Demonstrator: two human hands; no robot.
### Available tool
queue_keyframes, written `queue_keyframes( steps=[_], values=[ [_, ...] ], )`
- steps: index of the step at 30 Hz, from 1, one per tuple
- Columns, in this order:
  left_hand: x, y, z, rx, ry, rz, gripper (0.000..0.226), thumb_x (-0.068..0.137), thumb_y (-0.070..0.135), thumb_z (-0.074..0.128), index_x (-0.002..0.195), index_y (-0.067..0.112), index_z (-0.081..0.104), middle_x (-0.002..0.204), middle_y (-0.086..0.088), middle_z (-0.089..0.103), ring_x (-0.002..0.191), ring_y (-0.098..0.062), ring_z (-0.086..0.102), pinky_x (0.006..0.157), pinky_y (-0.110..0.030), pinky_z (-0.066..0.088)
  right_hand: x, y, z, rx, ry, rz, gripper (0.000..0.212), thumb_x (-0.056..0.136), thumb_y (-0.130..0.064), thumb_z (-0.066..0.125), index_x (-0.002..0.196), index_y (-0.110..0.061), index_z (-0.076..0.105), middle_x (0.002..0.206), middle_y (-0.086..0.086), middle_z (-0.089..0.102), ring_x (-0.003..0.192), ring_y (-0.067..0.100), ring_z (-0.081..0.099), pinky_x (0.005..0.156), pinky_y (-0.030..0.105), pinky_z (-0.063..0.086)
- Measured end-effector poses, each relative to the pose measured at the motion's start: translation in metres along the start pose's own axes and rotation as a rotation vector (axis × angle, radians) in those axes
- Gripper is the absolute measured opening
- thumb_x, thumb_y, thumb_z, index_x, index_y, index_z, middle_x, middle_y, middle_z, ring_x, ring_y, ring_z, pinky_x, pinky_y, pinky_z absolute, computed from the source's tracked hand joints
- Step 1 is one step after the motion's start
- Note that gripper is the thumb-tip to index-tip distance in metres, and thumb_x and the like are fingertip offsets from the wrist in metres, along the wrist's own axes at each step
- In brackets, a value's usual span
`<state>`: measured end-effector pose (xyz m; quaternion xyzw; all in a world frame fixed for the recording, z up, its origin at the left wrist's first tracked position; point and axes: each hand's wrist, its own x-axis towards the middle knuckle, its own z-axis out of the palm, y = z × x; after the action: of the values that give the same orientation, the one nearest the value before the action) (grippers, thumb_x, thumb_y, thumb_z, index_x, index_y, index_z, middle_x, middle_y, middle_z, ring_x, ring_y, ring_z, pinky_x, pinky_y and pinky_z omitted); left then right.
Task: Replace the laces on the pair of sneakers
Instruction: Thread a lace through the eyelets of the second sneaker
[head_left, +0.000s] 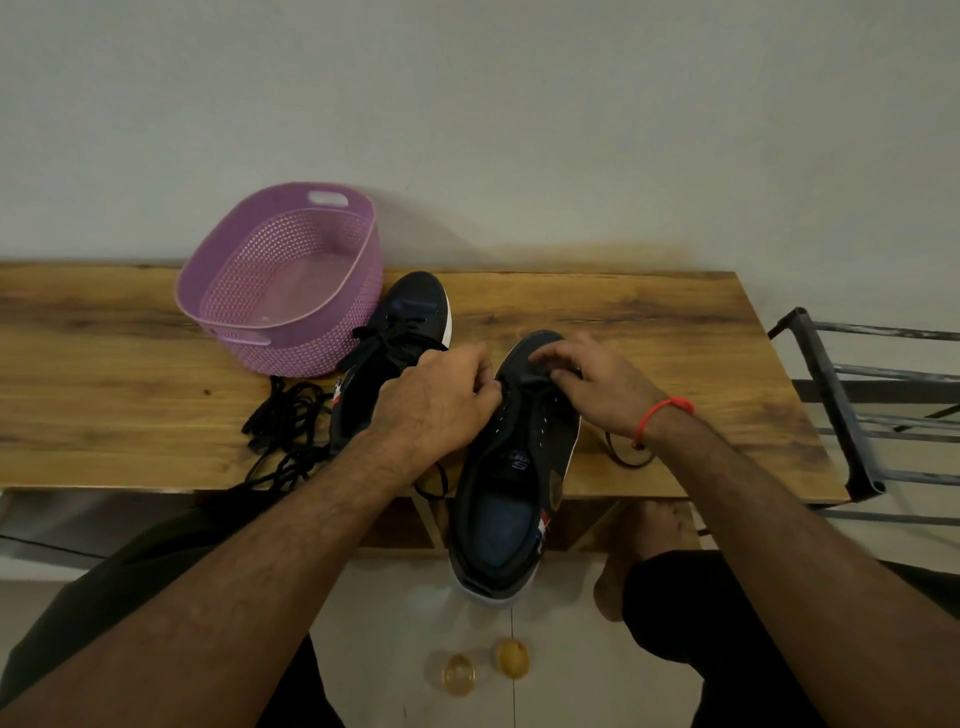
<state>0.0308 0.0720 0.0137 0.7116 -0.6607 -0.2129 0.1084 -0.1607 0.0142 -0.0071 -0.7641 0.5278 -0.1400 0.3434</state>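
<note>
Both hands (441, 400) (597, 389) pinch lace (540, 371) on sneaker (514, 499)

Bare forearms, red thread bracelet (662, 415) on right wrist, seemingly dark shorts (727, 597).

fingers (485, 387) — perhaps pinching — hidden lace

A purple basket (280, 280) sits on my wooden tabletop (649, 322) against the pale wall (519, 104). A dark metal rack (852, 405) stands just off the tabletop's right end. Down on the floor (395, 623) in front of me lie two small yellowish round things (483, 667), too blurred to tell
</note>
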Motion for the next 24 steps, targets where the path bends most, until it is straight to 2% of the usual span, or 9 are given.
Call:
queue_keyframes(
  steps=[2, 4, 6, 9, 12, 14, 20, 23, 24],
  values=[
    [0.000, 0.001, -0.003, 0.012, 0.036, 0.005, 0.009, 0.098, 0.043, 0.055, 0.093, 0.036, 0.052, 0.106, 0.007, 0.062, 0.090, -0.014, 0.061, 0.072, -0.037, 0.052, -0.001, 0.003, 0.003, -0.027, -0.013, -0.011, 0.034, 0.104, -0.012, 0.044, 0.133, -0.020, 0.057, 0.131, -0.001, 0.047, 0.121, 0.010, 0.044, 0.103, 0.023, 0.038],
    [-0.001, 0.003, -0.003, -0.019, 0.048, 0.006, 0.009, 0.100, 0.039, 0.053, 0.095, 0.032, 0.051, 0.099, 0.005, 0.063, 0.084, -0.014, 0.062, 0.069, -0.037, 0.054, -0.001, 0.005, 0.004, -0.062, -0.016, -0.026, 0.034, 0.103, -0.014, 0.044, 0.135, -0.019, 0.056, 0.133, 0.000, 0.046, 0.122, 0.012, 0.044, 0.102, 0.023, 0.037],
    [-0.003, 0.006, -0.002, -0.114, 0.029, 0.000, 0.008, 0.102, 0.034, 0.049, 0.098, 0.026, 0.049, 0.093, 0.000, 0.065, 0.080, -0.018, 0.065, 0.071, -0.045, 0.058, 0.000, 0.007, 0.005, -0.089, -0.015, -0.039, 0.035, 0.103, -0.015, 0.045, 0.136, -0.019, 0.055, 0.132, 0.001, 0.046, 0.121, 0.013, 0.045, 0.102, 0.024, 0.038],
    [-0.005, 0.010, -0.002, -0.262, 0.018, -0.031, 0.010, 0.105, 0.029, 0.042, 0.105, 0.019, 0.045, 0.098, -0.005, 0.067, 0.082, -0.024, 0.068, 0.073, -0.053, 0.060, 0.001, 0.010, 0.007, -0.088, -0.010, -0.039, 0.034, 0.103, -0.018, 0.046, 0.136, -0.021, 0.055, 0.131, -0.001, 0.045, 0.118, 0.011, 0.045, 0.099, 0.024, 0.039],
    [-0.005, 0.009, -0.002, -0.383, 0.017, -0.085, 0.013, 0.107, 0.028, 0.038, 0.111, 0.016, 0.041, 0.103, -0.005, 0.070, 0.082, -0.023, 0.072, 0.072, -0.050, 0.062, 0.002, 0.012, 0.008, -0.087, -0.021, -0.033, 0.035, 0.103, -0.020, 0.046, 0.137, -0.022, 0.053, 0.133, -0.002, 0.044, 0.115, 0.007, 0.042, 0.097, 0.022, 0.037],
    [-0.004, 0.008, -0.001, -0.423, 0.015, -0.107, 0.015, 0.108, 0.028, 0.035, 0.112, 0.014, 0.040, 0.105, -0.005, 0.072, 0.081, -0.020, 0.073, 0.071, -0.043, 0.063, 0.002, 0.012, 0.008, -0.088, -0.026, -0.030, 0.035, 0.103, -0.020, 0.046, 0.138, -0.022, 0.053, 0.133, -0.002, 0.044, 0.115, 0.006, 0.041, 0.097, 0.022, 0.036],
    [-0.003, 0.003, -0.005, -0.362, -0.026, -0.044, 0.013, 0.107, 0.036, 0.043, 0.100, 0.026, 0.047, 0.098, 0.004, 0.073, 0.073, -0.012, 0.072, 0.063, -0.030, 0.061, 0.000, 0.011, 0.002, -0.055, 0.003, -0.027, 0.031, 0.103, -0.017, 0.047, 0.132, -0.020, 0.059, 0.129, 0.000, 0.050, 0.116, 0.011, 0.047, 0.099, 0.025, 0.040],
    [-0.004, 0.001, -0.013, -0.246, 0.026, -0.011, 0.016, 0.104, 0.043, 0.047, 0.098, 0.028, 0.049, 0.097, 0.002, 0.069, 0.063, -0.013, 0.071, 0.057, -0.028, 0.057, -0.001, 0.013, -0.006, -0.074, 0.076, 0.003, 0.027, 0.102, -0.014, 0.050, 0.123, -0.019, 0.066, 0.127, 0.001, 0.059, 0.114, 0.012, 0.051, 0.095, 0.024, 0.041],
    [-0.003, 0.000, -0.016, -0.182, 0.048, -0.010, 0.019, 0.103, 0.046, 0.048, 0.101, 0.027, 0.049, 0.099, -0.001, 0.067, 0.066, -0.015, 0.069, 0.058, -0.030, 0.055, -0.001, 0.014, -0.009, -0.068, 0.103, 0.015, 0.026, 0.102, -0.013, 0.051, 0.120, -0.018, 0.068, 0.126, 0.001, 0.062, 0.111, 0.009, 0.052, 0.092, 0.023, 0.041]
  ],
)
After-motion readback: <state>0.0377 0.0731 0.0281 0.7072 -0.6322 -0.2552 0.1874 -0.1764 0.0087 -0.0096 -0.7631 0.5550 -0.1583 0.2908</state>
